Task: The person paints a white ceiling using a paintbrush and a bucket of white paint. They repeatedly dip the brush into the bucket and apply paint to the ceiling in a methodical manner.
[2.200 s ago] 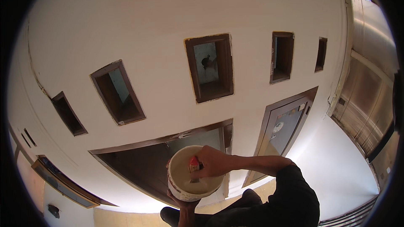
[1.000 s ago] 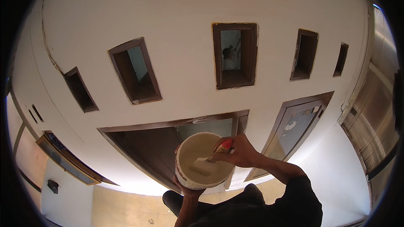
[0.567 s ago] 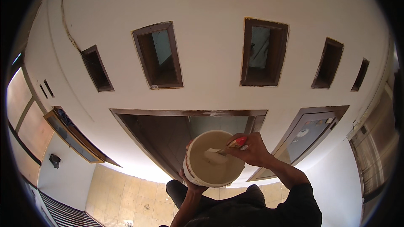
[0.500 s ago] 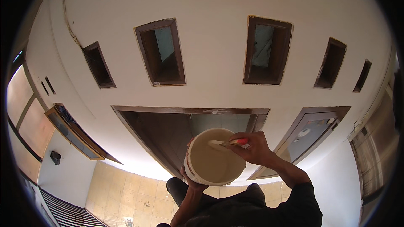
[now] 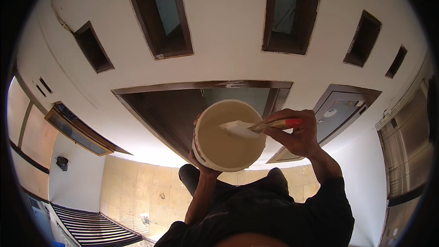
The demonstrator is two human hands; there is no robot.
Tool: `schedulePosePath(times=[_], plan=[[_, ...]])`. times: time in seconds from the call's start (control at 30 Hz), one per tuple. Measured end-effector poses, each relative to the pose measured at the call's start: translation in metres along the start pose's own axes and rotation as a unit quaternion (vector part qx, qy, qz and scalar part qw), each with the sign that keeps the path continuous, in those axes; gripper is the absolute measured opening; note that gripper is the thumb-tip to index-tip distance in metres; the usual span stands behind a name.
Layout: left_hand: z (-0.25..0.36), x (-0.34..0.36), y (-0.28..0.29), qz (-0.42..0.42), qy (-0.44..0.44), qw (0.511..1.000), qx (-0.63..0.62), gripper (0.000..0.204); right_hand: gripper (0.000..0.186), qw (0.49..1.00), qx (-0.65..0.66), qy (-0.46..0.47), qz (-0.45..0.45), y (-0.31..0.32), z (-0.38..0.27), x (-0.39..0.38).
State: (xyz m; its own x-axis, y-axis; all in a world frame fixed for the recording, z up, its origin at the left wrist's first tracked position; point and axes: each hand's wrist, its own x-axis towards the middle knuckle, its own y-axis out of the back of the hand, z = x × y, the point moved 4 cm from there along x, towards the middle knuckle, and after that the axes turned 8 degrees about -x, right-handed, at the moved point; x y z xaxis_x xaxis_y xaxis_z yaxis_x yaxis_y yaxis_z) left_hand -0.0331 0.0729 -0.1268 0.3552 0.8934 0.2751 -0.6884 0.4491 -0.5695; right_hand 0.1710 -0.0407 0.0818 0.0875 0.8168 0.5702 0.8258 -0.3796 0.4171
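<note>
A wide paintbrush [image 5: 273, 126] is gripped in the right hand [image 5: 299, 132] over a white-walled bucket [image 5: 203, 158] supported by the left hand [image 5: 206, 169], in front of a pale wall [image 5: 228, 69]. The brush's handle is clasped between thumb and fingers, its red butt end showing at the hand's far right, while its broad, white-loaded bristles [image 5: 238, 129] are pointed leftward, away from the grip and into the bucket's mouth. The brush's long axis is laid nearly level across the view, the bristle end a little lower in the frame than the butt, and the bucket's right rim is crossed by the brush near the metal band. By the right hand, the bucket is flanked just beside its right rim; by the left, it is grasped from below on the lower left side, with part of that hand hidden behind the wall of the bucket. Whether the bristles are touched to the pale contents or hung just above them cannot be told. Behind the bucket, a dark-framed doorway [image 5: 183, 87] is partly covered, small framed openings [image 5: 304, 23] are set higher in the wall, and tan floor tiles [image 5: 155, 187] are seen below.
</note>
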Motion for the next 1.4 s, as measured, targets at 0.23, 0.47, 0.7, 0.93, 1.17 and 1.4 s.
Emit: schedulePosePath(times=[0.23,0.47,0.7,0.93,1.17,1.4], plan=[[-0.064,-0.022,0.091,-0.059,-0.121,0.935,0.327,0.102,0.021,0.981,0.104,-0.115,-0.114,-0.045,0.017,0.003],[-0.056,-0.016,0.070,-0.028,-0.091,0.970,0.223,0.105,0.019,0.996,-0.084,0.022,0.013,-0.035,0.030,0.016],[-0.042,-0.010,0.049,0.024,-0.007,0.999,0.020,0.107,0.019,0.984,-0.161,0.063,0.029,-0.013,0.023,0.016],[-0.015,-0.004,0.014,0.081,0.047,0.960,-0.265,0.110,0.019,0.998,-0.033,0.006,0.059,0.011,0.005,0.009],[-0.025,-0.004,0.026,0.065,0.011,0.972,-0.227,0.127,0.027,0.986,0.055,-0.102,-0.117,-0.036,0.020,-0.002],[-0.030,-0.009,0.052,-0.057,-0.192,0.931,0.304,0.101,0.020,0.995,0.044,-0.071,-0.062,-0.040,0.024,0.012]])
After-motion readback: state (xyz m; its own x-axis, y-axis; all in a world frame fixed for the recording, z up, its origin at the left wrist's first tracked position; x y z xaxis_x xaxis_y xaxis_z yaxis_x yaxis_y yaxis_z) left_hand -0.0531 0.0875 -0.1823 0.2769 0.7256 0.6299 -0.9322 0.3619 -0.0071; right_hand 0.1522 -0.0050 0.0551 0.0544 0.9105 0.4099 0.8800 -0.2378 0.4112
